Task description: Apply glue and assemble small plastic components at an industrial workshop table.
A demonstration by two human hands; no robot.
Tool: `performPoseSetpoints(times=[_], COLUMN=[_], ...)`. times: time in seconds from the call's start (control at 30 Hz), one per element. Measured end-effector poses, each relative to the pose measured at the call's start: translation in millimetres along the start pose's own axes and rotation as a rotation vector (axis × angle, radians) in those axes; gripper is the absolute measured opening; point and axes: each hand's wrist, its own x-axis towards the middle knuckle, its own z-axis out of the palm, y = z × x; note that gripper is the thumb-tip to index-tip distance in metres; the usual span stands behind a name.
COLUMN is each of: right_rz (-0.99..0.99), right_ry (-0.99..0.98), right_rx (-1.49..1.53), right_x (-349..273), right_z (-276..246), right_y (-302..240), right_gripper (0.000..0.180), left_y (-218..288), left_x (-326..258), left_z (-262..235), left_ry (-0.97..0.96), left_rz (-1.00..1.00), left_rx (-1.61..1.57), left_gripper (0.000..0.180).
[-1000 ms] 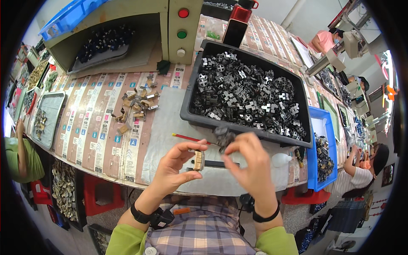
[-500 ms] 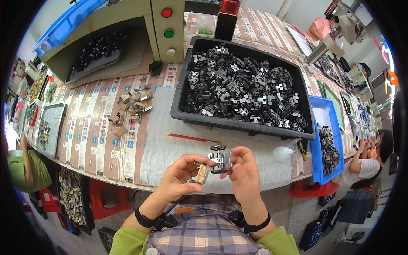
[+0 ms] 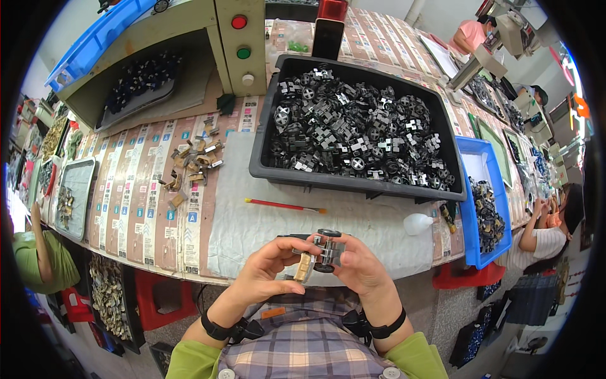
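My left hand (image 3: 268, 264) is closed around a small tan toy car body (image 3: 304, 268) with a silvery edge, its thumb below and its fingers above. My right hand (image 3: 362, 265) grips a toy car chassis (image 3: 327, 251), silver and dark, with a black wheel at the top and another at the bottom. Body and chassis are side by side over the table's front edge, very close together; whether they touch I cannot tell. Just beyond my hands a red paintbrush (image 3: 284, 205) lies on a white cloth (image 3: 230, 221).
A black bin (image 3: 353, 188) heaped with wheeled chassis stands ahead. Loose tan car bodies (image 3: 199, 158) lie left of it. To the right are a white squeeze bottle (image 3: 417, 224) and a blue tray (image 3: 470, 221). A metal tray (image 3: 85, 183) is at far left, and co-workers sit on both sides.
My right fingers, more spread before, now close around the chassis, and the chassis has tilted and sits slightly lower. The left hand keeps hold of the car body. The whole view has shifted slightly.
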Motion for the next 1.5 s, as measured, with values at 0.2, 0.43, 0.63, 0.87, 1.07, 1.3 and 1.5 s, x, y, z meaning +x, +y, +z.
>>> performPoseSetpoints(times=[0.2,0.43,0.63,0.87,1.07,1.3,1.5], right_rz=[-0.158,-0.181,-0.208,-0.068,-0.073,-0.081,-0.273], right_ry=[0.185,0.177,0.200,0.179,0.221,0.242,0.286], right_rx=[-0.444,-0.513,-0.602,-0.514,-0.347,-0.360,-0.693], right_x=[-7,-7,-5,-7,-3,-1,1], right_z=[11,19,15,11,12,8,10], right_y=[-11,-4,2,2,9,10,19], right_gripper=[0.051,0.046,0.046,0.043,0.042,0.041,0.046], left_y=[2,8,9,6,-1,-4,2], left_x=[2,6,6,3,3,5,8], left_z=[-2,5,7,4,3,3,10], left_ry=[0.145,0.136,0.138,0.138,0.143,0.171,0.235], left_rz=[0.098,0.278,0.335,0.199,0.159,0.076,-0.013], left_rx=[0.442,0.820,0.968,0.832,0.779,0.555,0.506], left_gripper=[0.056,0.057,0.068,0.071,0.075,0.054,0.044])
